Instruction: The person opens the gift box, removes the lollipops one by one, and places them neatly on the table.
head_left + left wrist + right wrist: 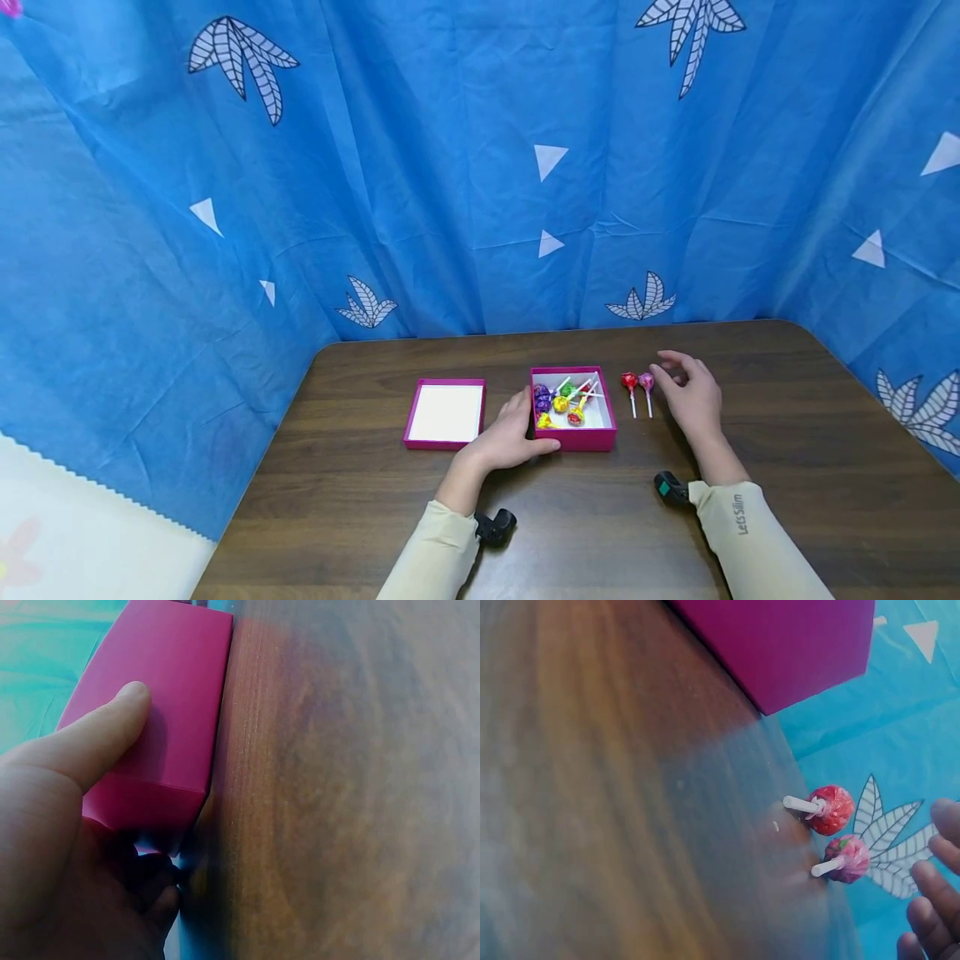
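A magenta box (576,441) with a pale inside stands at the middle of the table and contains several lollipops (561,404) in purple, yellow, green and red wrappers. My left hand (501,439) holds the box at its near left corner, its thumb flat on the front wall and its fingers along the left side. Right of the box lie a red lollipop (628,381) and a pinkish-purple lollipop (647,382), sticks toward me. My right hand (690,398) is just right of the purple one, fingers loosely bent and apart, nothing visible in its grasp.
Left of the box lies its magenta-rimmed lid (447,412), white inside facing up. All of this stands on a dark wooden table (337,500). A blue curtain (465,167) with leaf and triangle prints hangs behind the table and along its sides.
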A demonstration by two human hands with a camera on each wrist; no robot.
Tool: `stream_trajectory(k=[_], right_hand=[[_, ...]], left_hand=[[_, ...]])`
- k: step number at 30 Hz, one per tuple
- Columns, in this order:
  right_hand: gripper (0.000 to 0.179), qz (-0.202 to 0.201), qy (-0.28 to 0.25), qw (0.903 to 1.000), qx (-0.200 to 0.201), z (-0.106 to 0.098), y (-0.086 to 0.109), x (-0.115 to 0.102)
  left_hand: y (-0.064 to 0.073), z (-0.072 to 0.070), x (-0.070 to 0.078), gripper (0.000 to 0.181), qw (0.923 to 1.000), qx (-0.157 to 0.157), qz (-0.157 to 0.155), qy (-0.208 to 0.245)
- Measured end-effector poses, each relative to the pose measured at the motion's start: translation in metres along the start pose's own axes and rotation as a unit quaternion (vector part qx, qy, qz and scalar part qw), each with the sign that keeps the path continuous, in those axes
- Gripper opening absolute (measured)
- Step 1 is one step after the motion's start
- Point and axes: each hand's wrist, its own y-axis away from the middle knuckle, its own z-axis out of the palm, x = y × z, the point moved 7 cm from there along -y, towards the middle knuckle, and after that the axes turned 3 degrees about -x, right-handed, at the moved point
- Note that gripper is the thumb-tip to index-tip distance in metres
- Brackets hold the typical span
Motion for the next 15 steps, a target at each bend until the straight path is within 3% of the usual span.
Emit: stream_trajectory(k=[8,15], right_hand=[[0.033,-0.034,-0.003,0.9993,0.017,-0.007,0.004,-0.024],[0.024,-0.087,-0.046,0.9939,0.05,-0.014,0.013,-0.052]], left_hand=[[0.0,0.0,0.0,0.107,1.0,0.002,0.006,-0.002],[-0.001,0.002,-0.001,0.107,1.0,0.001,0.002,-0.004]])
